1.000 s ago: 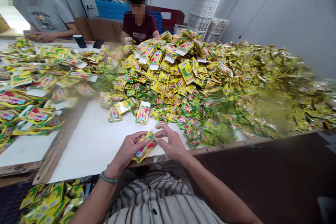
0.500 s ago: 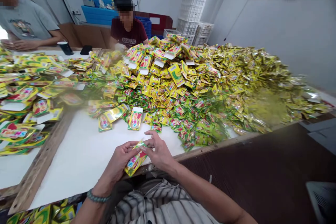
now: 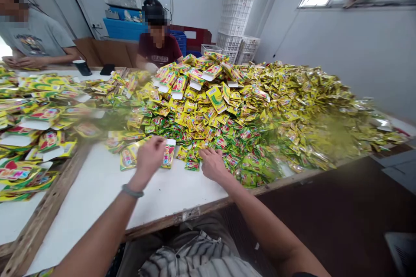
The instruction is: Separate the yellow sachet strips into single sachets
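Observation:
My left hand [image 3: 150, 156] is over the board, its fingers curled together beside the white end of an upright-printed yellow and green carton [image 3: 168, 156]. It covers part of that carton, and whether anything is between its fingers is hidden. Another flat carton [image 3: 128, 159] lies just left of it. My right hand [image 3: 213, 165] reaches to the near edge of a big heap of small shiny sachets [image 3: 195, 127], fingers slightly apart and touching them. A few green sachets [image 3: 191, 164] lie loose between my hands.
Cartons [image 3: 182, 80] lie on top of the heap; more cartons [image 3: 19, 171] are piled left beyond a wooden strip [image 3: 52, 207]. Two people sit across the table, near a dark cup [image 3: 82, 68]. White crates [image 3: 235, 21] are stacked behind. The table's wooden edge [image 3: 175, 218] runs before me.
The carton that both hands held near my lap is no longer visible. Both hands have moved forward and apart, the left to the standing-out carton, the right to the sachets.

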### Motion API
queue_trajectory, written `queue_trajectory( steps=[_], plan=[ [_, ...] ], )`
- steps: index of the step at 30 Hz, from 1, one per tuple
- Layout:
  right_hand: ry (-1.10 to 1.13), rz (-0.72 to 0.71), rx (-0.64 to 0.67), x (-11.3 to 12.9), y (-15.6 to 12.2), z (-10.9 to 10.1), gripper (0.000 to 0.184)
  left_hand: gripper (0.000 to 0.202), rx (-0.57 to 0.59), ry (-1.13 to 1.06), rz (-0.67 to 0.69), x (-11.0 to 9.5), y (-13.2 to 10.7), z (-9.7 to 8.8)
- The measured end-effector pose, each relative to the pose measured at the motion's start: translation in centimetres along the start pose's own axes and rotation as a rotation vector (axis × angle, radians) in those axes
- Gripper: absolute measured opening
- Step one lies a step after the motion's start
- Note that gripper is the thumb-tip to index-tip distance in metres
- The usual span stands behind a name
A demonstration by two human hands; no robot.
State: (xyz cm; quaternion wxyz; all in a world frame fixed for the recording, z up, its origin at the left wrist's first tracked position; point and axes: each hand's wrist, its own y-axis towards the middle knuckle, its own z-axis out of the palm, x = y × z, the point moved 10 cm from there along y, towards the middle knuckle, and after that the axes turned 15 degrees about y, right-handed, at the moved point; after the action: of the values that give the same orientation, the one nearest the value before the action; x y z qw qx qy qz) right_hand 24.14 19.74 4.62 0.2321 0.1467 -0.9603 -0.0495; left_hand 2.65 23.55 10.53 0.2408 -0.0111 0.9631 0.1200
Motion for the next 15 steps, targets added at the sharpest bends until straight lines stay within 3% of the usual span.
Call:
queue_trajectory(
  steps=[2,5,9,12,15],
  plan=[
    [-0.057,0.001,0.034,-0.3,0.0,0.6,0.040,0.024,0.089,0.111,0.080,-3.3,-1.1,4.5],
    [-0.049,0.009,0.023,-1.3,-0.3,0.8,0.030,0.025,0.188,0.221,0.133,-5.3,-2.8,8.8],
    [0.147,-0.011,-0.097,-2.5,-0.7,-0.1,0.020,0.025,0.259,0.243,0.097,-4.6,-4.4,11.1],
    [0.431,-0.002,-0.256,-3.5,-1.2,-1.1,0.017,0.018,0.277,0.162,0.077,-4.0,-4.7,11.8],
    [0.718,-0.012,-0.318,-4.0,-2.0,-1.1,0.013,0.017,0.327,0.052,0.046,-2.8,-4.7,12.3]
  ],
)
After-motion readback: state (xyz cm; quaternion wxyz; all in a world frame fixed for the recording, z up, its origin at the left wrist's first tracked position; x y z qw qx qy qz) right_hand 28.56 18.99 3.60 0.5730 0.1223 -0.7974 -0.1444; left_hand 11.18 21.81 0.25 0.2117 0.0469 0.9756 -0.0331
